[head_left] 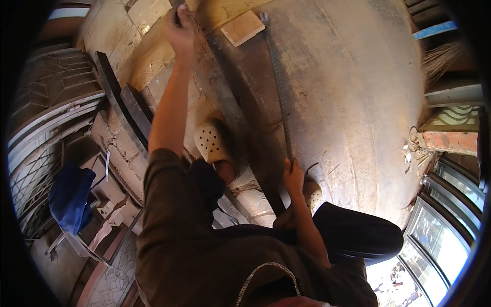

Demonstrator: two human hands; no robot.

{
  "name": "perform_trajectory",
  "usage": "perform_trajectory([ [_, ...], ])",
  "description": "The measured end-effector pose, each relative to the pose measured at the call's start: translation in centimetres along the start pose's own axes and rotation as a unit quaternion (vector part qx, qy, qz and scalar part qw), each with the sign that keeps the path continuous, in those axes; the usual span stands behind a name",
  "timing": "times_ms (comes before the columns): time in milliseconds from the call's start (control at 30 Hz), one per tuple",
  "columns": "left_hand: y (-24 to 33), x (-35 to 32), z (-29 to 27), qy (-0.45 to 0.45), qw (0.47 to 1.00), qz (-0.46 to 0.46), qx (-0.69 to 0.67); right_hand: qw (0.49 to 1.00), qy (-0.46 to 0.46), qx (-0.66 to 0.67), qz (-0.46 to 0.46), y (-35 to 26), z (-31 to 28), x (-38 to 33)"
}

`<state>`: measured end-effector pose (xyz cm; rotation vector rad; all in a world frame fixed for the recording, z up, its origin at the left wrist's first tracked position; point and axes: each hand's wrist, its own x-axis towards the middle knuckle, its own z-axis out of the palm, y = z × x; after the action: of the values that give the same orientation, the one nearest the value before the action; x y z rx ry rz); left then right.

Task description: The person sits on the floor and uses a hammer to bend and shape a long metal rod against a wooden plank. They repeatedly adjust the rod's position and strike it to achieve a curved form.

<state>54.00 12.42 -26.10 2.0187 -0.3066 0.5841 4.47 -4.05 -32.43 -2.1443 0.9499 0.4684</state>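
Note:
My left hand (180,31) reaches far forward, with its fingers closed round a dark, narrow piece (176,6) whose kind I cannot make out. Close to my body, my right hand (293,176) is closed at the near end of a long, thin ribbed metal rod (279,87). The rod runs away from me over the brown floor surface (348,97), and its far tip lies beside a flat wooden block (243,28). Between my hands stretches a long dark beam (220,89), partly blurred. A small dark hook (312,166) shows just right of my right hand.
My feet, in perforated beige clogs (210,143), flank the beam. More dark bars (116,94) lie at left, near metal grilles (56,82) and a blue cloth (71,198). At right are a straw broom (442,59), an orange-brown bar (450,141) and glazed frames (440,225).

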Motion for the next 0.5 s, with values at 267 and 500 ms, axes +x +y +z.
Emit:
perform_trajectory([
  [267, -4.0, 2.4, -9.4, -0.461, 0.773, -0.010, 0.435, 0.999, -0.023, 0.043, 0.006, -0.7, 0.9, 0.0],
  [500, 17.7, 1.8, -21.4, -0.555, 0.747, 0.097, 0.353, 0.997, -0.035, 0.071, 0.025, -1.5, 2.0, -0.3],
])
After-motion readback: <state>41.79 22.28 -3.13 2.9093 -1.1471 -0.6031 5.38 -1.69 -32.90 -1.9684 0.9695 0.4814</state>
